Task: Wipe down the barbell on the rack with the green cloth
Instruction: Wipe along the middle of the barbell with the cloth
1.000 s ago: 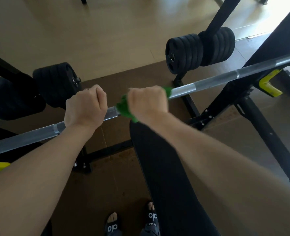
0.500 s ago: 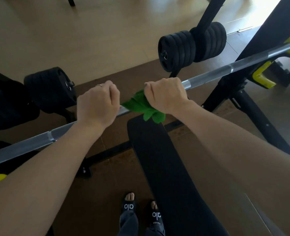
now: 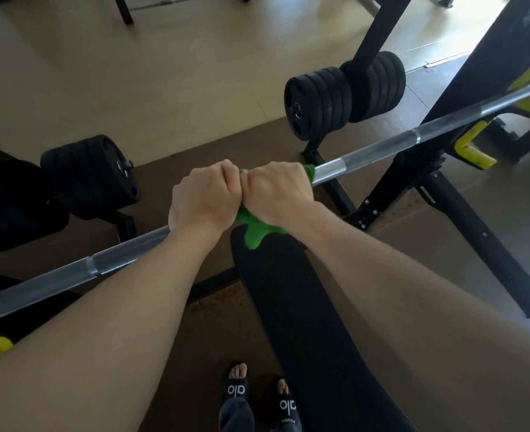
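A steel barbell (image 3: 379, 148) runs diagonally across the view, resting on a black rack with yellow hooks (image 3: 472, 149). My left hand (image 3: 204, 196) is closed around the bare bar near its middle. My right hand (image 3: 277, 191) grips the bar right beside it, knuckles touching the left hand, with the green cloth (image 3: 254, 233) wrapped around the bar under the palm. A fold of cloth hangs below the fist and a small green edge shows on the right side of the hand.
A black padded bench (image 3: 304, 322) lies under the bar in front of me. Stacks of black weight plates (image 3: 341, 102) hang on storage pegs behind the bar, another stack (image 3: 92, 174) at the left. My sandalled feet (image 3: 257, 391) stand beside the bench.
My right hand slid the cloth left along the bar until it met my left hand. The gap between the hands has closed. The left hand stayed gripping the bar.
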Motion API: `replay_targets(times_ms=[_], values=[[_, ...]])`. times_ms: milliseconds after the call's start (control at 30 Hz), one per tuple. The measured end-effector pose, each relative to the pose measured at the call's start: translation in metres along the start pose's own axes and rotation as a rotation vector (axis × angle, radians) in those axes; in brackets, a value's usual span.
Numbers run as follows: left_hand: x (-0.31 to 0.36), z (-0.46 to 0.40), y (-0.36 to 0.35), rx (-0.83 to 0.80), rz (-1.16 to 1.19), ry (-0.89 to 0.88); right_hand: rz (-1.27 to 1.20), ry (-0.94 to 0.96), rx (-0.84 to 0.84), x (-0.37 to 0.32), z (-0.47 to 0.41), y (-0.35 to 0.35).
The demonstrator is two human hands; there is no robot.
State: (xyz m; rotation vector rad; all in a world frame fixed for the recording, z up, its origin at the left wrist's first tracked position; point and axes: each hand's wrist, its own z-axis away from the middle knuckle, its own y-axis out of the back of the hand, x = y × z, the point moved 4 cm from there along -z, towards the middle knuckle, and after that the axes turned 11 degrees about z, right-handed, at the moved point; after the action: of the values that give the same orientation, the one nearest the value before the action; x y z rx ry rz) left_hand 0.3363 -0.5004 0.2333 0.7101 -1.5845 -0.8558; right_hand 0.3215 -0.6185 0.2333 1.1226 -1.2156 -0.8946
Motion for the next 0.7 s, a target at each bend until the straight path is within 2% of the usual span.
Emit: replay_targets(times_ms=[133, 267, 367, 467, 600, 700], values=[[0.0, 0.001, 0.003, 0.018, 0.029, -0.014, -0.025, 0.061, -0.001, -0.001, -0.001, 0.0], [-0.002, 0.002, 0.005, 0.051, 0.049, -0.052, 0.017, 0.148, -0.042, 0.034, 0.003, -0.003], [-0.002, 0.003, 0.004, 0.057, 0.016, -0.067, 0.18, 0.042, -0.097, 0.113, 0.009, -0.022], [-0.001, 0.002, 0.002, 0.054, 0.005, -0.061, 0.151, -0.096, -0.068, 0.159, 0.009, -0.039], [0.002, 0.004, -0.002, 0.05, -0.06, -0.124, 0.184, -0.235, 0.0, 0.149, 0.012, -0.044], [0.008, 0.005, -0.001, 0.052, -0.094, -0.151, 0.227, -0.159, -0.043, 0.11, 0.016, -0.025]])
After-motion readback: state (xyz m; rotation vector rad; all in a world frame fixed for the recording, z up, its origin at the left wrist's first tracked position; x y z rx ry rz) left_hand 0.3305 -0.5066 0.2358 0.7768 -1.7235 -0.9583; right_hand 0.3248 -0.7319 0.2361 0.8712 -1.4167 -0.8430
